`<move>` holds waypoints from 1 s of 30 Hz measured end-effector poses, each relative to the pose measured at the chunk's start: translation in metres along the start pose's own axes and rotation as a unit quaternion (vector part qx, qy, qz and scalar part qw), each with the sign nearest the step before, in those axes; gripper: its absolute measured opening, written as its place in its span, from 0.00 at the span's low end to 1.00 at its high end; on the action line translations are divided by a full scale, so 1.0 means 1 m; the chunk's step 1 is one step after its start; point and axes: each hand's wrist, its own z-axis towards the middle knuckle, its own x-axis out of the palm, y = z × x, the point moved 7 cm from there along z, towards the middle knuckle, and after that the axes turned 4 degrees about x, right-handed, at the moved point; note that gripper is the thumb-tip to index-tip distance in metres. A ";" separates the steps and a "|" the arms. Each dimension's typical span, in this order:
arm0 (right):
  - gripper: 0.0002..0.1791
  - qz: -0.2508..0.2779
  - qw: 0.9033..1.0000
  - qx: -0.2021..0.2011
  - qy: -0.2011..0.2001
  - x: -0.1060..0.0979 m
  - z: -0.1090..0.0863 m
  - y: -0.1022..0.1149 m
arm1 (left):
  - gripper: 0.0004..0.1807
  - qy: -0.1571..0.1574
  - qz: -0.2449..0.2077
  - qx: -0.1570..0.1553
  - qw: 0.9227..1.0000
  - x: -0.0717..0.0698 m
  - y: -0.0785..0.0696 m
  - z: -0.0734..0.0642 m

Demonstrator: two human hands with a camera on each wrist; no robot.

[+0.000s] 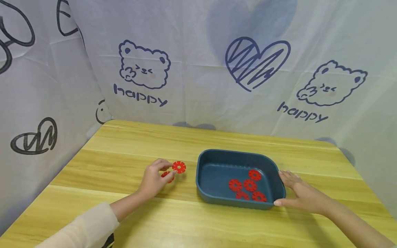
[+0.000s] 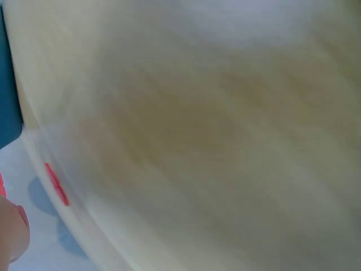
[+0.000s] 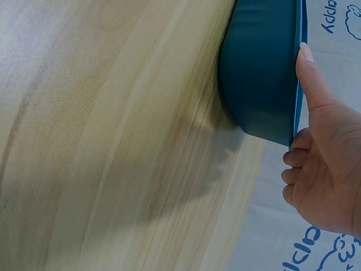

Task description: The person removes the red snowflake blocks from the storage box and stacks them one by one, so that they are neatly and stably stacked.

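Head view: the left hand pinches one red notched disc left of the blue rectangular bin; a second disc lies beside its thumb. The right hand grips the bin's right end; five discs lie inside, toward the right.

Left wrist view: the pinch is mostly cut off.

Right wrist view: the thumb presses the rim.

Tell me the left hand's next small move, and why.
Probably carry the pinched red disc rightward over the blue tray and release it there. The left hand holds it left of the tray, five similar discs already lie inside, and the right hand rests on the tray's right end, which may help keep it steady.
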 end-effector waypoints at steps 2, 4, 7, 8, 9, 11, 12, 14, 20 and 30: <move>0.54 0.001 1.000 0.001 0.001 0.000 0.000 0.000 | 0.08 0.001 0.004 -0.015 1.000 -0.001 0.006 -0.003; 0.54 0.002 1.000 0.002 0.002 0.000 0.000 0.000 | 0.08 0.000 0.006 -0.026 1.000 -0.002 0.012 -0.006; 0.54 0.004 1.000 0.005 0.004 0.000 0.000 0.000 | 0.08 0.007 0.010 -0.040 0.999 -0.003 0.019 -0.011; 0.54 0.005 1.000 0.005 0.004 0.000 0.000 -0.001 | 0.08 0.009 0.012 -0.042 0.999 -0.003 0.021 -0.013; 0.54 0.005 1.000 0.005 0.005 0.000 0.000 -0.001 | 0.08 0.012 0.014 -0.047 0.999 -0.003 0.023 -0.014; 0.53 0.006 1.000 0.006 0.005 0.000 -0.001 -0.001 | 0.08 0.018 0.020 -0.052 0.998 -0.003 0.025 -0.017; 0.53 0.007 1.000 0.006 0.005 0.000 -0.001 -0.001 | 0.08 0.018 0.023 -0.054 0.998 -0.004 0.027 -0.018; 0.53 0.006 1.000 0.007 0.005 0.000 -0.001 -0.001 | 0.08 0.018 0.028 -0.056 0.998 -0.005 0.028 -0.020; 0.54 0.003 1.000 0.007 0.005 0.000 0.000 -0.001 | 0.08 0.016 0.040 -0.060 0.997 -0.005 0.034 -0.026; 0.53 0.008 1.000 0.007 0.008 0.000 -0.001 0.000 | 0.08 0.017 0.043 -0.060 0.997 -0.006 0.036 -0.029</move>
